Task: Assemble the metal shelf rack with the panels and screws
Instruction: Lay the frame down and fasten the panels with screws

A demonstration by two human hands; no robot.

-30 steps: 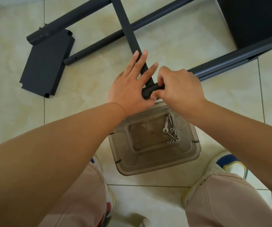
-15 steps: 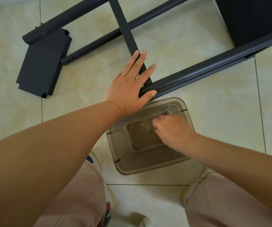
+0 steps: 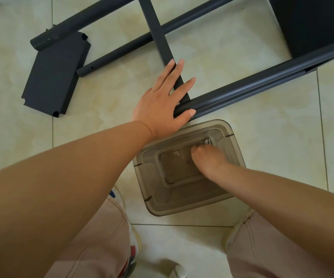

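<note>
Two hands over pale tile floor [image 3: 242,47]: left hand [image 3: 162,105] flat-fingered, right hand [image 3: 208,157] grip perhaps pinching.

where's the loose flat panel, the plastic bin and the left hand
loose flat panel [image 3: 54,77], head view, middle of its face
plastic bin [image 3: 182,207], head view, near wall
left hand [image 3: 162,105], head view, back of hand

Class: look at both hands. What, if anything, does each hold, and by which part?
The left hand rests flat on the crossbar by the tube's end. The right hand reaches into the bin at the screws; its hold cannot be told.
</note>
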